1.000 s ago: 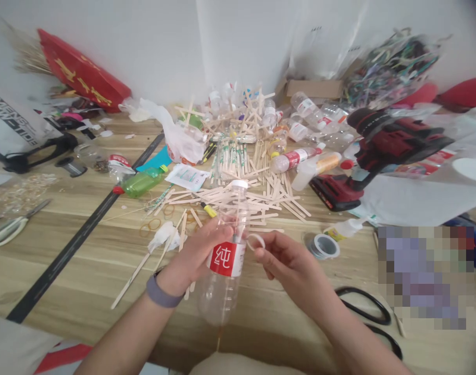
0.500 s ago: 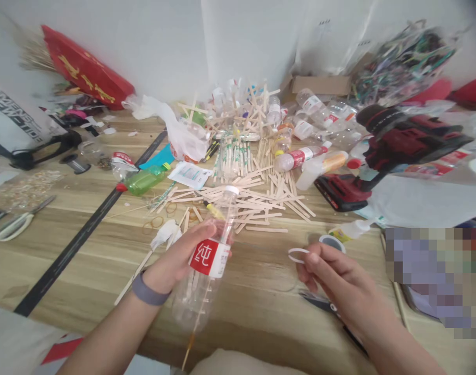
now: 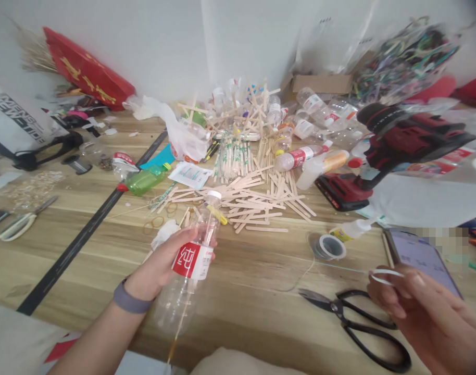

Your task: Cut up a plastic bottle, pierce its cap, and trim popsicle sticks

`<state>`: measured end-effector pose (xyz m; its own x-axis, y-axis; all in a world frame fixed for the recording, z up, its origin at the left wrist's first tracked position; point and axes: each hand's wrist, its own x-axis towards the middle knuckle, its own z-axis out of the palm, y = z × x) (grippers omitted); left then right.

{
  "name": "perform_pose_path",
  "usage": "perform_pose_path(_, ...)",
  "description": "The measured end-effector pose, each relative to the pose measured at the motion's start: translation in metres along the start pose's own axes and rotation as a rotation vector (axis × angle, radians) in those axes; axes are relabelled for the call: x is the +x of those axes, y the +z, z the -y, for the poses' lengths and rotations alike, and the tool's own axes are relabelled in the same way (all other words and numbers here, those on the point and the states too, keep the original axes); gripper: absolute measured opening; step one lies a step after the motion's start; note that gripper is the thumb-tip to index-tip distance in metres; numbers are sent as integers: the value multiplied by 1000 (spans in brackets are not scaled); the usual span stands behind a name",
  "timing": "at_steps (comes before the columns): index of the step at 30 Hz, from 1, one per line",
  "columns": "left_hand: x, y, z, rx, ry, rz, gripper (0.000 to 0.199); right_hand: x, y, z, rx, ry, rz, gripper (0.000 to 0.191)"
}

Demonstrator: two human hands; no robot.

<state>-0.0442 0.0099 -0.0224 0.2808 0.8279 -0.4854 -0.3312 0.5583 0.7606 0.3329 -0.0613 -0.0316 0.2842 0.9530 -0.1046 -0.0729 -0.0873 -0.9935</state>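
My left hand (image 3: 160, 260) is wrapped round a clear plastic bottle (image 3: 191, 260) with a red and white label and a white cap. The bottle leans, cap pointing away, and a thin stick shows at its lower end. At the right, my right hand (image 3: 429, 302) pinches a small white ring (image 3: 386, 276) between thumb and fingers. Black-handled scissors (image 3: 337, 307) lie on the table just left of my right hand. Behind them is a spool of thin line (image 3: 327, 247).
Wooden sticks (image 3: 257, 203) are spread behind the bottle. A red and black drill (image 3: 378, 156) stands at the right, near a phone (image 3: 421, 255). Farther left lie a green bottle (image 3: 146, 179) and light-handled scissors (image 3: 21, 224). More bottles (image 3: 312, 104) are piled by the wall.
My right hand has moved right with the white ring, uncovering the black scissors and spool. My left hand has shifted the bottle left and slightly nearer.
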Motion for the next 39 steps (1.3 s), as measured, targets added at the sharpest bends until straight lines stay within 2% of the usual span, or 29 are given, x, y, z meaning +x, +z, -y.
perform_pose_path(2,1,-1,1,-4,-9,-17,39,-1,4,0,11,5,3,47)
perform_pose_path(9,-3,6,2,-8,-20,-3,38,-3,17,-5,-22,44,218,41)
perform_pose_path(17,-3,7,3,16,-28,-2,41,-5,28,3,-64,-44,288,44)
perform_pose_path(24,-3,15,3,-14,-74,-4,55,-8,39,0,-79,-30,368,44)
perform_pose_path(31,-3,23,4,-29,-76,43,51,-3,70,6,-97,-16,481,46)
perform_pose_path(39,-2,27,7,25,-61,97,45,4,109,19,-155,10,675,53)
